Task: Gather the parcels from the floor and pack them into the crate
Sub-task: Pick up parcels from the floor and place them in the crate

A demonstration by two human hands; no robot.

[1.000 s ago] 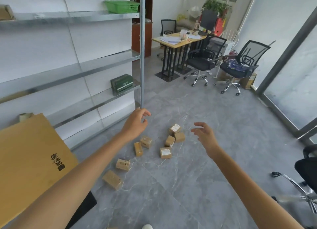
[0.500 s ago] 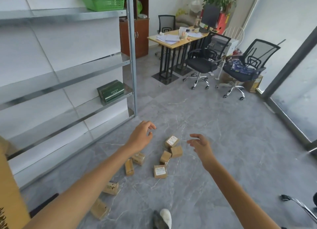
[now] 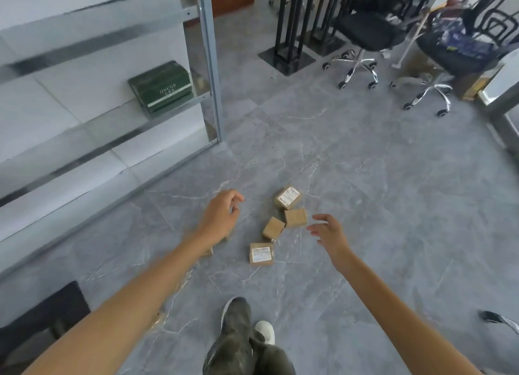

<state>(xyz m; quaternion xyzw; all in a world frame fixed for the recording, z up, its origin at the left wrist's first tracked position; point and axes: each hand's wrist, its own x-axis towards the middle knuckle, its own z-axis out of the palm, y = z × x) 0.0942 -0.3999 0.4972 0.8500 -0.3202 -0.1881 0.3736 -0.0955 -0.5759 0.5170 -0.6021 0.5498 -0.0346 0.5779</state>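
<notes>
Several small brown cardboard parcels lie on the grey tiled floor ahead of me. A labelled parcel (image 3: 288, 197) is farthest, a plain parcel (image 3: 295, 218) and a second plain parcel (image 3: 273, 228) sit just below it, and another labelled parcel (image 3: 261, 254) is nearest. My left hand (image 3: 222, 216) hovers left of them, fingers loosely curled, empty; it and its forearm hide more parcels. My right hand (image 3: 328, 232) is spread open just right of the plain parcels, holding nothing. No crate is clearly in view.
A metal shelf rack (image 3: 209, 65) stands at the left with a green box (image 3: 161, 88) on it. Office chairs (image 3: 362, 32) and black desk legs (image 3: 289, 29) stand at the back. My shoe (image 3: 236, 318) is below the parcels. A dark object (image 3: 42, 315) lies at bottom left.
The view has tilted down and moved closer to the parcels. Both hands have come lower toward them. A foot and leg have stepped into view at the bottom.
</notes>
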